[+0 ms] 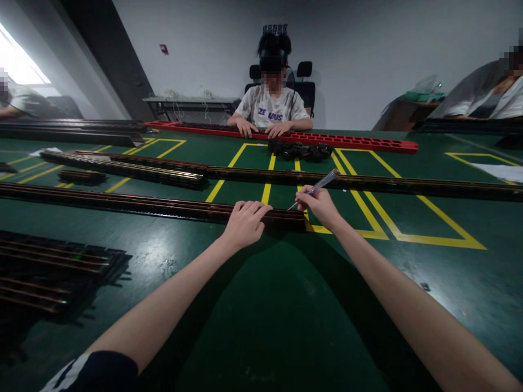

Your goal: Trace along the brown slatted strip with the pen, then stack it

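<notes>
My left hand point(245, 222) rests with curled fingers on top of a long dark rail point(134, 202) that runs from the left edge to the middle of the green table point(261, 305). My right hand point(319, 206) pinches a thin clear pen-like tool point(316, 188), its tip pointing down at the rail's right end. The two hands are about a hand's width apart.
Another long dark rail point(368, 182) crosses the table further back. A stack of dark rails point(49, 272) lies at the near left. Opposite, a person in a white shirt point(272, 106) has both hands on a red rail point(359, 142). Small black parts point(300, 150) lie beside yellow floor-style markings point(408, 218).
</notes>
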A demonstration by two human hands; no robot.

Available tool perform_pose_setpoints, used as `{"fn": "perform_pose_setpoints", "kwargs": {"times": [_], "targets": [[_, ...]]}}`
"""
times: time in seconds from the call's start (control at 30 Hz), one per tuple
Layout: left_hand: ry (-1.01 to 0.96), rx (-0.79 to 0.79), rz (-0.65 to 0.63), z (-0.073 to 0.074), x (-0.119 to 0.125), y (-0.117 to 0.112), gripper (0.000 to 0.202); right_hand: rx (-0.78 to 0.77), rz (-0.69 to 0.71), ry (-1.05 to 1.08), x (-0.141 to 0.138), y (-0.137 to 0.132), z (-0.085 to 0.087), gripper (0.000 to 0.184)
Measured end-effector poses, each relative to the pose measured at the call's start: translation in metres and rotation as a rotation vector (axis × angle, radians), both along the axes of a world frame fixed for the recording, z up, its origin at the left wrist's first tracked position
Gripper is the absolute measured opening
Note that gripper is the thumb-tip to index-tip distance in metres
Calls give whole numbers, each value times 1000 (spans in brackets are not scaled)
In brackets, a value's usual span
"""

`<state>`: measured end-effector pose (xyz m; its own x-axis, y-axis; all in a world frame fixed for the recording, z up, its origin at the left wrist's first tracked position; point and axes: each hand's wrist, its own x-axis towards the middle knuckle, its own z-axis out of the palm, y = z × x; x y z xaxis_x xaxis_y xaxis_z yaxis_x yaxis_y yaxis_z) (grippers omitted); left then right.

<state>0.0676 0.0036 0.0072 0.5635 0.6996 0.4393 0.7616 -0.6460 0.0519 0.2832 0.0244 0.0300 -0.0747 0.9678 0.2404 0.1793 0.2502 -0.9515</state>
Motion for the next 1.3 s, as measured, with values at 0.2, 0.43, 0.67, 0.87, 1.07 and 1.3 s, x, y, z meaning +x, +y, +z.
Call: {"fn": "perform_pose_setpoints", "kwargs": {"times": [0.2, 0.43, 0.67, 0.87, 1.07, 1.3], "targets": [[-24, 14, -8, 0, 0, 0, 34, 3, 0, -1, -1, -1, 0, 20], [-12, 45, 19, -1, 2, 1, 31, 8, -1, -4, -1, 0, -1, 21], [-7, 65, 37, -2, 4, -1, 30, 14, -3, -6, -1, 1, -2, 20], [-2, 69, 67, -2, 7, -3, 30, 15, -6, -10, -1, 0, -1, 19], [-22, 74, 84, -4, 7, -2, 29, 8, 3, -16, -4, 0, -3, 19], [-16, 73, 85, -5, 7, -2, 29, 11, -3, -40, -3, 1, -4, 21]]}}
